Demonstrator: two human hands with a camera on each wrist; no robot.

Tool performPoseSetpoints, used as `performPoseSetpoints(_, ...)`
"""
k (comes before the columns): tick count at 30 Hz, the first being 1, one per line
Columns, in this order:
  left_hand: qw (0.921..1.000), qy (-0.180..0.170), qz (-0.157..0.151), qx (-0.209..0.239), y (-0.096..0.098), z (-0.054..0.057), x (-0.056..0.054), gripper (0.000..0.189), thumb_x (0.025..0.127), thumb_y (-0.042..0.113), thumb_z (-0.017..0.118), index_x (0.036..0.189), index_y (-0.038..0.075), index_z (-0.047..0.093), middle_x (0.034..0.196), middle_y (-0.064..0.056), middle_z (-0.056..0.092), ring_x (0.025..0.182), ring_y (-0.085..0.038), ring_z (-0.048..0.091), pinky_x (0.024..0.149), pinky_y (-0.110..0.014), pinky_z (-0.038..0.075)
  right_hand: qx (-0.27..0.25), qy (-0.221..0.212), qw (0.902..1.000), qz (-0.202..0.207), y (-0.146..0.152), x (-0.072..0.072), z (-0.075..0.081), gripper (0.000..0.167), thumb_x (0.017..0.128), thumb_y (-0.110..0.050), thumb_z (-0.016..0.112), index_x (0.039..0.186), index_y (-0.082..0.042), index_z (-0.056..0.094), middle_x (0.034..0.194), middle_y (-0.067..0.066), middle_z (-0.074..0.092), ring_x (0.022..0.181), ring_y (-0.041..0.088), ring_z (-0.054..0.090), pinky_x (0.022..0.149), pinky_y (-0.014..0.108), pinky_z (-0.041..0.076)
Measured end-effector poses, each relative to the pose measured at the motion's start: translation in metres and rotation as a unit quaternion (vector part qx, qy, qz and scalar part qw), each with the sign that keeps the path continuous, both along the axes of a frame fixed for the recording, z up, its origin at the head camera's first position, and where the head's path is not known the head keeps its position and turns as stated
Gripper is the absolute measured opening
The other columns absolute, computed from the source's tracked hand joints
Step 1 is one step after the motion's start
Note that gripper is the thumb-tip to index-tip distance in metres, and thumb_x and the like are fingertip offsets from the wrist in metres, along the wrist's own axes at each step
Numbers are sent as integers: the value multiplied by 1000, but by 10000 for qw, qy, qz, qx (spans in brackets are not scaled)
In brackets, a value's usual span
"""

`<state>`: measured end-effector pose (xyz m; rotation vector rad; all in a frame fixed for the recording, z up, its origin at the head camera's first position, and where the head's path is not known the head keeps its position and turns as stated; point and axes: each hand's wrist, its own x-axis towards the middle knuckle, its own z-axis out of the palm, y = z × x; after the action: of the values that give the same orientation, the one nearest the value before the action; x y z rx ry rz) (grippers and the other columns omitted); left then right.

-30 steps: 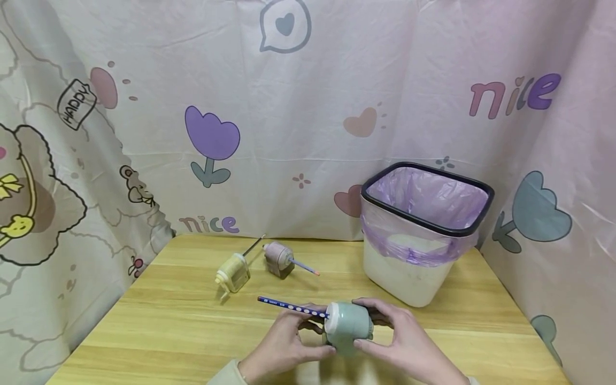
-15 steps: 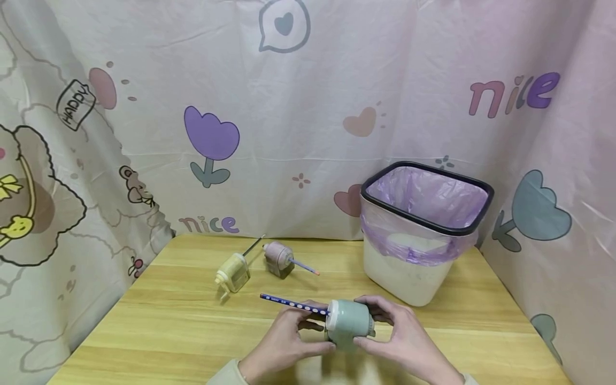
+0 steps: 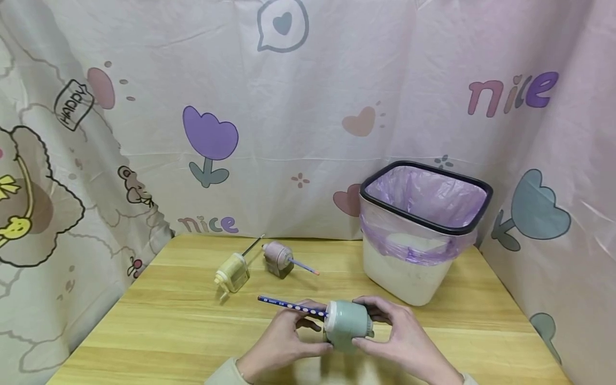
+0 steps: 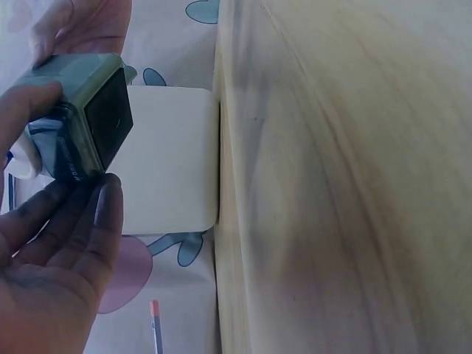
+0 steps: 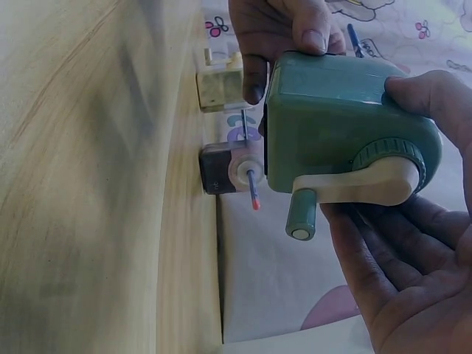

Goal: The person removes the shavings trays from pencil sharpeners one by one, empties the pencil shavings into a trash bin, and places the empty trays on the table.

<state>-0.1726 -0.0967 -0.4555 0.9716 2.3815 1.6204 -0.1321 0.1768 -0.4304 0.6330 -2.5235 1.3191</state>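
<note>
A green crank pencil sharpener (image 3: 347, 321) is held between both hands above the front of the table. My left hand (image 3: 289, 337) grips its left side, thumb near me and fingers behind. On its right side my right hand (image 3: 401, 342) holds it the same way. A blue pencil (image 3: 293, 306) with white dots sticks out of the sharpener's white front ring, pointing left. In the right wrist view the white crank arm (image 5: 361, 184) and its green knob (image 5: 301, 214) face the camera, with no finger on them. The sharpener's dark underside (image 4: 109, 118) shows in the left wrist view.
A yellow crank sharpener (image 3: 233, 272) with a dark pencil stands at the back left of the wooden table (image 3: 159, 321). Beside it is a mauve sharpener (image 3: 278, 259) holding a pencil. A white bin (image 3: 404, 272) with a purple liner stands at the back right, before a printed curtain (image 3: 298, 117).
Both hands keep their hold on the green sharpener. It and the pencil shift only slightly, up a little and then back down and left. The other things stay put.
</note>
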Motion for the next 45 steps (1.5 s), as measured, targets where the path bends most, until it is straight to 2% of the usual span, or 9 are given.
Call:
performPoseSetpoints(11, 9996, 250, 41, -117, 0, 0, 0, 57, 83, 24, 94, 135, 25, 71, 131, 5, 73, 113, -4, 68, 95, -27, 63, 30, 34, 9999, 115, 0, -1, 0, 50, 86, -37, 92, 130, -27, 69, 117, -12, 77, 102, 1, 73, 89, 27, 64)
performPoseSetpoints(22, 9992, 325, 74, -236, -1, -2, -1, 56, 83, 26, 95, 133, 26, 71, 132, 5, 72, 113, -4, 68, 94, -27, 63, 5, 104, 9997, 211, 1, -1, -1, 49, 86, -36, 92, 129, -28, 70, 117, -12, 77, 102, 1, 73, 88, 25, 64)
performPoseSetpoints(29, 9985, 401, 142, -350, -2, -2, -2, 56, 82, 27, 95, 132, 29, 71, 131, 8, 73, 112, -4, 67, 92, -26, 62, 71, 52, 9998, 168, 0, -2, 1, 49, 86, -39, 92, 128, -28, 70, 117, -13, 77, 102, 1, 73, 89, 26, 64)
performPoseSetpoints(35, 9975, 475, 221, -473, -3, 1, 0, 57, 79, 26, 96, 131, 26, 72, 129, 8, 73, 109, -3, 67, 92, -27, 62, 104, -80, 9997, 221, -1, 0, 1, 48, 87, -41, 91, 129, -30, 70, 117, -14, 76, 103, 1, 73, 90, 26, 63)
performPoseSetpoints(40, 9969, 535, 228, -533, -4, 2, 1, 58, 78, 26, 96, 131, 23, 72, 128, 8, 74, 107, -8, 69, 90, -26, 62, 108, -158, 9995, 264, -1, 1, 2, 48, 88, -43, 90, 129, -31, 69, 118, -15, 76, 103, 1, 72, 90, 25, 62)
performPoseSetpoints(45, 9940, 766, 298, -726, -6, 2, 1, 59, 77, 29, 97, 131, 29, 72, 124, 13, 74, 104, -13, 71, 90, -30, 62, 129, -160, 9994, 291, -2, 1, 2, 48, 88, -44, 90, 130, -32, 69, 119, -16, 76, 104, 0, 72, 91, 26, 62)
